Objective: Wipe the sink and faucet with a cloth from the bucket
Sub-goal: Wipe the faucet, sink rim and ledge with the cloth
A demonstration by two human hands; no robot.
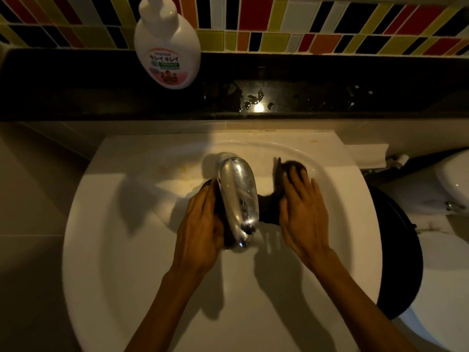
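Observation:
A chrome faucet [238, 196] stands over the white sink [106, 250], seen from above. A dark cloth [269, 207] passes under and behind the spout, showing on both sides of it. My left hand [200, 224] holds the cloth against the faucet's left side, fingers curled onto it. My right hand [302, 209] lies on the cloth's other end to the right of the faucet, fingertips curled over a bunched part near the sink's back rim. The cloth's middle is hidden by the spout.
A white soap pump bottle [167, 47] stands on the dark wet ledge [330, 92] behind the sink, below a coloured tile wall. A black round bucket [398, 250] sits on the floor at the sink's right, beside a white toilet [451, 184].

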